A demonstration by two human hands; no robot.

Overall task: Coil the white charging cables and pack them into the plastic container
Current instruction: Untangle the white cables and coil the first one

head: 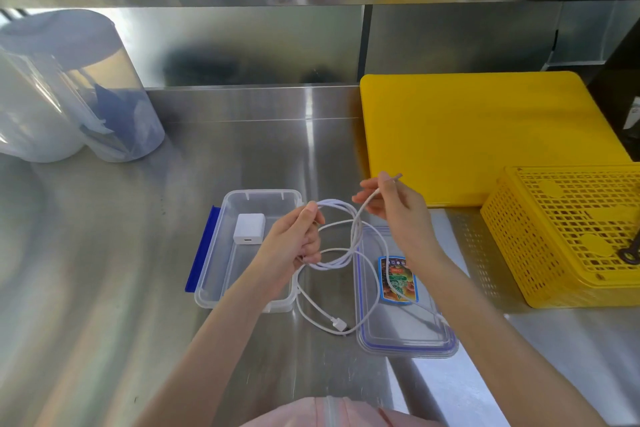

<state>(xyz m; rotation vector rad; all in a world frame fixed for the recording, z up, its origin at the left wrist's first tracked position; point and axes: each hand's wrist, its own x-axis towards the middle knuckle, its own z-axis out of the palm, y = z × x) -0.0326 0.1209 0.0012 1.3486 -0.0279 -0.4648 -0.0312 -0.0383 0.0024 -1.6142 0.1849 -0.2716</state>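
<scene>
My left hand [298, 239] grips a bundle of loops of a white charging cable [355, 236] above the steel counter. Near the cable's free end, my right hand [391, 208] pinches the strand, and the plug tip sticks up past my fingers. A second stretch of white cable with a plug [337, 323] lies on the counter between the container and its lid. The clear plastic container [221, 274] sits open under my left forearm, with a white charger block [249, 228] inside. Its clear lid [408, 340], with a colourful label, lies to the right.
A yellow cutting board [485, 135] lies at the back right, and a yellow perforated basket [568, 236] stands at the right edge. Large clear tubs [69, 97] stand at the back left. A steel backsplash and a shelf run behind the counter.
</scene>
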